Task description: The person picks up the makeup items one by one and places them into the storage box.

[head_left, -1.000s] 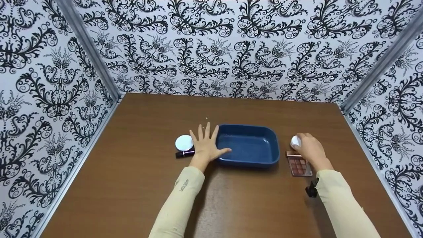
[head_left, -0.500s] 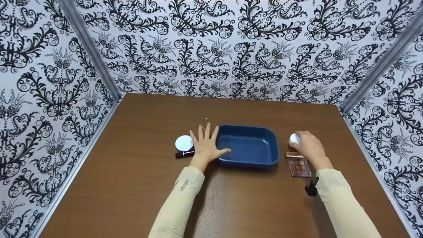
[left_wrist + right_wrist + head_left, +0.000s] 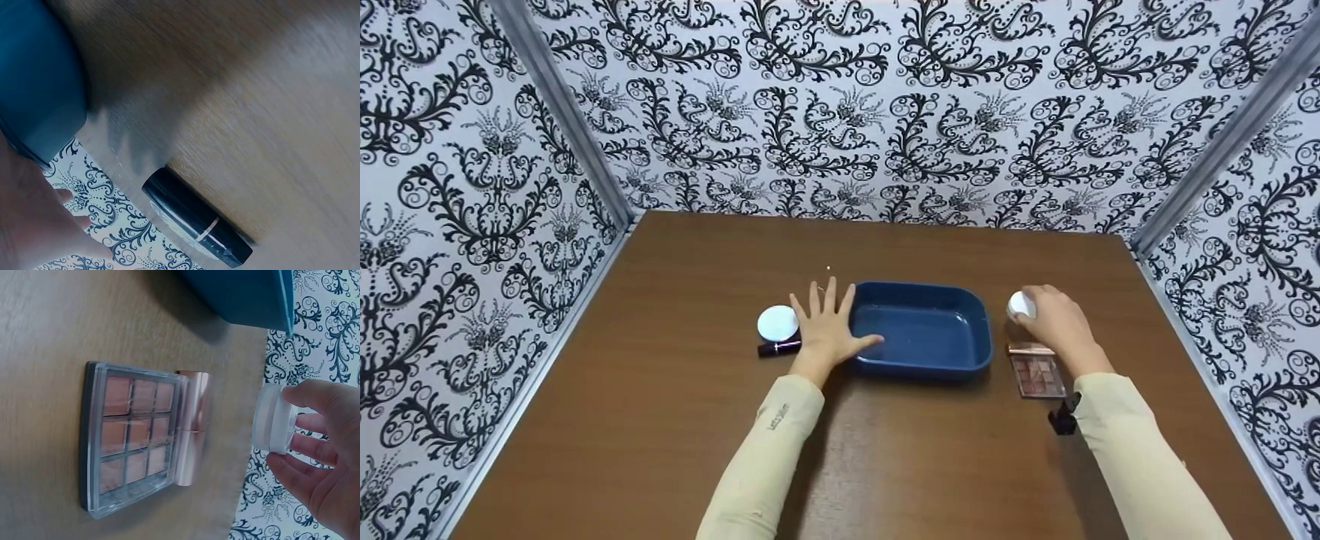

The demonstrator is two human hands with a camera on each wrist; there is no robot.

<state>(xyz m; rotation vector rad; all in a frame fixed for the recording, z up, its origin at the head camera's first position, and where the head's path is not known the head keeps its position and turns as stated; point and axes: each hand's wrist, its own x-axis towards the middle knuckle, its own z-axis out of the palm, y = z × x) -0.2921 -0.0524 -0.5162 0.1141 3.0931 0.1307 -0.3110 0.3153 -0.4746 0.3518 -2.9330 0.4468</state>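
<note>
My right hand grips a small round white-lidded cosmetic jar between thumb and fingers. In the right wrist view the jar looks raised off the table. Just nearer to me lie a rose-gold tube and a clear-lidded eyeshadow palette with several brownish-pink pans. My left hand is spread wide at the left rim of a blue rectangular tray, its thumb reaching over the inside. Beside that hand are a white round disc and a black lipstick tube with a silvery band.
A brown wooden table carries everything. White walls with black scrollwork enclose it at the back and both sides. A small black device sits at the right wrist.
My right hand has moved slightly left and away from me with the jar, towards the tray. The left hand and the tray have stayed put.
</note>
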